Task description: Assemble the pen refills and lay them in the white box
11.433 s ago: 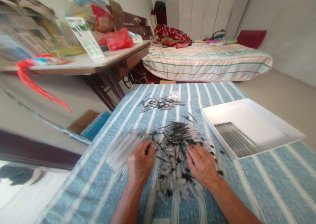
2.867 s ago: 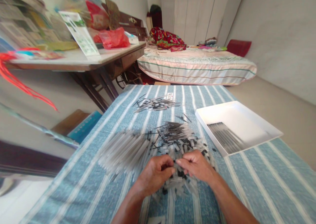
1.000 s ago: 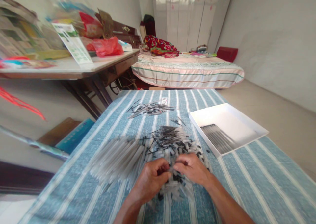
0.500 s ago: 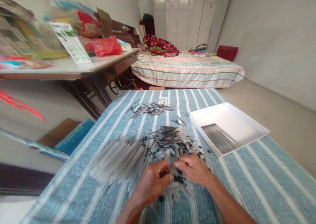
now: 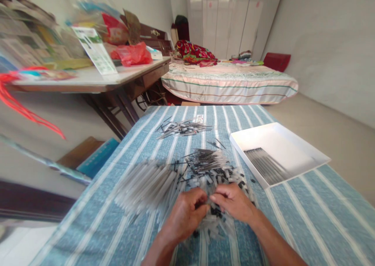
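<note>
Near, over heap of small clear and black pieces (image 5: pixel 215 227): left hand (image 5: pixel 188 209) and right hand (image 5: pixel 235 202), both curled, tips close together, likely for two-handed handling; cannot tell if gripping anything. Left: pale tubes (image 5: pixel 149 186) side by side, probably for easy pickup. Far of heap: thin dark rods (image 5: pixel 203 159) within reach. Right: dark sticks (image 5: pixel 265 166) lined up in white box (image 5: pixel 304 152), presumably for separation.

Loose pieces (image 5: pixel 225 175) crowd the right hand (image 5: pixel 234 202) — farther right, striped cloth (image 5: pixel 306 223) lies open; beyond, a walled white box (image 5: pixel 301 147) obstructs.
</note>
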Demonstrator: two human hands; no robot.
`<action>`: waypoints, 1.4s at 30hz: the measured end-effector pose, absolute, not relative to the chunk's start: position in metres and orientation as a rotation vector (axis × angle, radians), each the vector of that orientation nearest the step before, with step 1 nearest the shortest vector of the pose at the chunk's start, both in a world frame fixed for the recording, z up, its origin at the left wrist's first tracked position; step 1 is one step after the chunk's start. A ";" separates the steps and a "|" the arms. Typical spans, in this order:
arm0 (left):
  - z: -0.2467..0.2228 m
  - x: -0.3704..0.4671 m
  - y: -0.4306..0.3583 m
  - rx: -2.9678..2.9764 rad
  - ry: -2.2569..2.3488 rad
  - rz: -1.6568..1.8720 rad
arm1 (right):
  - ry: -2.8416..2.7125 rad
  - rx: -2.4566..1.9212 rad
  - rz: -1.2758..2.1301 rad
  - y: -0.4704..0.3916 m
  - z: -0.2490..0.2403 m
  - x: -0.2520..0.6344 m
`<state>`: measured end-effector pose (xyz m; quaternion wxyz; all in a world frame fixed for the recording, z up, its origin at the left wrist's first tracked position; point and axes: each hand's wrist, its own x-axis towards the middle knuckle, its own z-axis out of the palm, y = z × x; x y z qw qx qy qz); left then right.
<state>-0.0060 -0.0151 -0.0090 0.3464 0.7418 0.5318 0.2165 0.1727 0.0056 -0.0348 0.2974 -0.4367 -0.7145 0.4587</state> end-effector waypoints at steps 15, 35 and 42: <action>-0.012 0.004 -0.021 2.443 1.377 0.680 | -1.602 -1.295 1.502 0.006 -0.040 0.173; -0.005 0.007 -0.022 2.443 1.515 0.586 | -1.538 -1.339 1.351 0.007 -0.032 0.176; -0.006 0.005 -0.019 2.493 1.448 0.627 | -1.544 -1.346 1.382 0.010 -0.035 0.177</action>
